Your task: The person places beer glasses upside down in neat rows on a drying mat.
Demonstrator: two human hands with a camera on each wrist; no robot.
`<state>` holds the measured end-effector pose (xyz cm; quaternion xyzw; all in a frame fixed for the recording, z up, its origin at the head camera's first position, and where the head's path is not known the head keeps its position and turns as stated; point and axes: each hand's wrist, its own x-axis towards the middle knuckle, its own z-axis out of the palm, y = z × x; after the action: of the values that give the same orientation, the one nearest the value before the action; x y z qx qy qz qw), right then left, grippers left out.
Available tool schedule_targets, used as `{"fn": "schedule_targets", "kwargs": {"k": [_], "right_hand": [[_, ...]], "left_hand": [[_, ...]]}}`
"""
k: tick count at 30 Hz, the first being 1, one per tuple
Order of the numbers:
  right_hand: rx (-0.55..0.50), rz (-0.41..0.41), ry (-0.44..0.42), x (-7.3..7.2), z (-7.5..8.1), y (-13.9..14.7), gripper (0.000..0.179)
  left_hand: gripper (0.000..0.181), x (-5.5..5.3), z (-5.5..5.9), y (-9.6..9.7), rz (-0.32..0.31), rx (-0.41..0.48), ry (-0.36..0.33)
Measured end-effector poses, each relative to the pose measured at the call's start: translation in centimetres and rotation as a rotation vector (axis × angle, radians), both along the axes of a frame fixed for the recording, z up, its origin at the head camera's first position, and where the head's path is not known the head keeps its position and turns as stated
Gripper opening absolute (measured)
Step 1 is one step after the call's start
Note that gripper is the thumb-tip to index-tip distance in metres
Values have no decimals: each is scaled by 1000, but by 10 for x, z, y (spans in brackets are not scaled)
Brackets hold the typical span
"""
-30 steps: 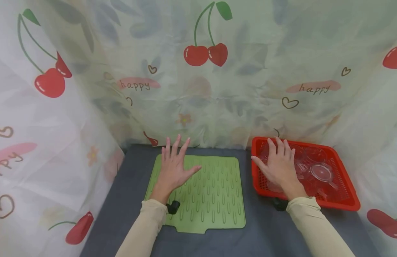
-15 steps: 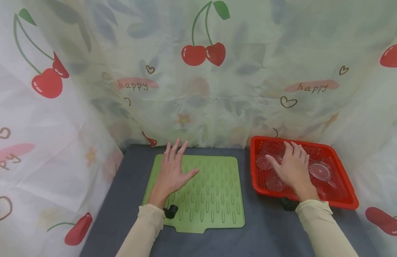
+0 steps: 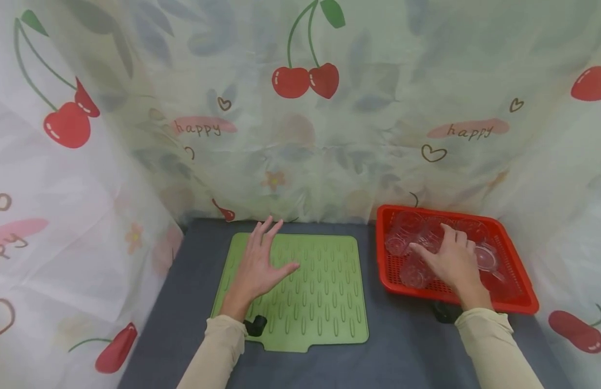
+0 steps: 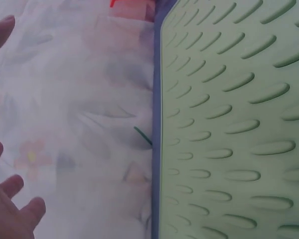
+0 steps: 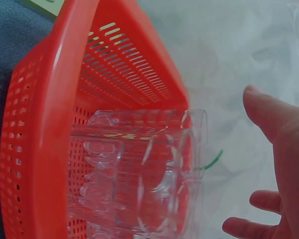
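My right hand hovers over the red plastic basket, thumb and fingers spread apart with nothing between them. Several clear glass cups stand or lie in the basket, some with handles; part of them is hidden behind the hand. In the right wrist view the clear cups rise close to the basket rim, and the fingers are apart from them. My left hand is held over the left part of the green ridged mat, its fingers extended and holding nothing.
The mat lies on a dark grey cloth-covered table, left of the basket. A printed curtain with cherries hangs behind and along both sides, close to the basket's far edge.
My right hand has shifted to the right and a little lower over the basket, with its fingers bending more. The left hand has moved slightly down and left.
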<state>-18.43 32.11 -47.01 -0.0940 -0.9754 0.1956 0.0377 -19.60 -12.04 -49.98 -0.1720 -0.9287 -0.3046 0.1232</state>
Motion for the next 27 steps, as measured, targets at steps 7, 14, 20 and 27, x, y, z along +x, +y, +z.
{"fn": "schedule_targets", "kwargs": {"k": [7, 14, 20, 27], "right_hand": [[-35, 2, -63, 4, -9, 4, 119], [-65, -12, -115, 6, -19, 5, 122], [-62, 6, -148, 3, -26, 4, 124], [-5, 21, -151, -1, -30, 1, 121]], "left_hand": [[105, -5, -10, -7, -71, 134, -3], [109, -8, -14, -12, -110, 227, -65], [113, -8, -17, -15, -99, 284, -99], [111, -11, -21, -14, -132, 390, -144]]}}
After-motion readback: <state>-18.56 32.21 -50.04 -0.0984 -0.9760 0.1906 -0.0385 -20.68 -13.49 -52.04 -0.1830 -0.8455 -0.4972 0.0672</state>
